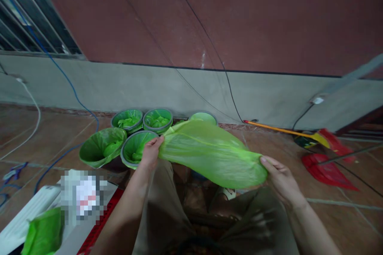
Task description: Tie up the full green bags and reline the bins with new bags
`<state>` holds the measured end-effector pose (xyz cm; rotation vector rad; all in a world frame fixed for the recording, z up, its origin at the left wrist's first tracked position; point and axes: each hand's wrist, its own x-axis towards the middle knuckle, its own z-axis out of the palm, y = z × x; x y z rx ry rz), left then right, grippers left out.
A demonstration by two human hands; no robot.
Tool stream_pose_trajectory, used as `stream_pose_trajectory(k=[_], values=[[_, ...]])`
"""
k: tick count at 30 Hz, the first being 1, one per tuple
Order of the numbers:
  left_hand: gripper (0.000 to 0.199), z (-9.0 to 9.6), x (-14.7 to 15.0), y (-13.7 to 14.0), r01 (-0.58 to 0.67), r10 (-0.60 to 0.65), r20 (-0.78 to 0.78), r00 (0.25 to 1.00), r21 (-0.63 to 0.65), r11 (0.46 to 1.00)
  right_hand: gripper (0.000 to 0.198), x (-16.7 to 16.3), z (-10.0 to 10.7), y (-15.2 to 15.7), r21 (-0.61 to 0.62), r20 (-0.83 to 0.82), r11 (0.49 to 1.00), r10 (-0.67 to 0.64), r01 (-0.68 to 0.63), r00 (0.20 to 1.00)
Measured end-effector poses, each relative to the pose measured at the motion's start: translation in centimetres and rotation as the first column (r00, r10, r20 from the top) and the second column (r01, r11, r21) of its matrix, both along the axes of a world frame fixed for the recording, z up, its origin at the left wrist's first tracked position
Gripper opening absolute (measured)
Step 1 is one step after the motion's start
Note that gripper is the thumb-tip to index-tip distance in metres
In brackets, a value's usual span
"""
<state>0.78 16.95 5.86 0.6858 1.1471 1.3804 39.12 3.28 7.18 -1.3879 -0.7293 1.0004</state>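
A thin green plastic bag (209, 153) is stretched out sideways between my two hands, above my knees. My left hand (152, 151) pinches its left end near the bins. At the right, my right hand (279, 175) grips the other end between thumb and fingers. Behind the bag, a bin (203, 116) with a pale green inside is partly covered by it. Just left of my left hand stands a round bin (122, 155) with a grey rim and a green liner. What lies directly beneath the bag is mostly hidden.
More green-lined bins (127, 110) stand by the wall, one tilted bin (85, 155) at their left. A folded green bag pack (43, 231) lies on a box at lower left. A red dustpan (326, 171) and a yellow-handled broom (275, 128) lie right. Blue cable (70, 81) crosses the left floor.
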Motion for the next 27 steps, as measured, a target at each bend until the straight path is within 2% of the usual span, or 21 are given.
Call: stream_pose_trajectory(k=[3,6,9,10,12,14,15,16,18,19,21,23,25,27], values=[[0.032,-0.3,0.5,0.1,-0.021,0.021,-0.028,0.999,0.02,1.0,0.033,0.3,-0.4,0.1,0.051,0.074,0.991,-0.129,0.126,0.989],[0.027,-0.3,1.1,0.0,-0.03,0.029,0.013,0.999,0.054,0.998,0.031,1.4,-0.9,0.1,0.077,0.159,0.976,-0.215,0.205,0.964],[0.022,-0.1,1.6,-0.3,0.04,-0.043,0.027,0.999,0.117,0.992,0.03,3.3,-1.4,-0.2,-0.008,0.388,0.976,-0.197,0.217,0.9],[0.021,0.0,1.8,-0.4,0.079,-0.081,0.007,0.997,0.146,0.986,0.029,3.7,-1.3,-0.3,-0.069,0.507,0.972,-0.16,0.225,0.847],[0.019,0.5,2.5,-0.7,0.159,-0.151,-0.057,0.987,0.195,0.968,0.03,3.5,-0.7,-0.5,-0.123,0.734,0.955,-0.094,0.268,0.673],[0.016,1.3,3.6,-1.2,0.22,-0.197,-0.125,0.973,0.221,0.95,0.037,1.6,0.9,-0.5,-0.041,0.866,0.963,-0.098,0.265,0.49],[0.014,1.8,4.4,-1.5,0.25,-0.218,-0.157,0.963,0.226,0.942,0.04,-0.1,1.9,-0.4,0.032,0.893,0.973,-0.13,0.227,0.431],[0.012,2.3,5.2,-2.0,0.283,-0.242,-0.192,0.951,0.231,0.931,0.04,-2.0,3.0,-0.2,0.062,0.893,0.986,-0.124,0.156,0.432],[0.009,3.3,7.2,-3.2,0.37,-0.295,-0.287,0.911,0.254,0.894,0.04,-6.0,4.9,0.7,0.021,0.85,0.999,-0.005,-0.025,0.527],[0.008,3.7,8.3,-3.9,0.423,-0.319,-0.352,0.88,0.275,0.864,0.042,-7.7,5.5,1.4,-0.014,0.826,0.997,0.054,-0.077,0.561],[0.009,3.9,10.5,-5.7,0.55,-0.363,-0.493,0.79,0.312,0.775,0.05,-10.0,5.7,2.9,-0.108,0.814,0.99,0.141,-0.092,0.563],[0.015,3.5,12.5,-7.5,0.655,-0.389,-0.6,0.699,0.318,0.686,0.047,-10.6,4.6,4.2,-0.197,0.835,0.978,0.204,-0.07,0.511],[0.019,2.4,13.9,-9.1,0.699,-0.388,-0.661,0.642,0.297,0.651,0.035,-9.7,3.3,4.5,-0.244,0.853,0.966,0.254,-0.082,0.455],[0.018,0.9,14.7,-10.1,0.736,-0.428,-0.666,0.611,0.278,0.618,0.03,-8.0,2.6,3.6,-0.237,0.859,0.963,0.271,-0.131,0.434]])
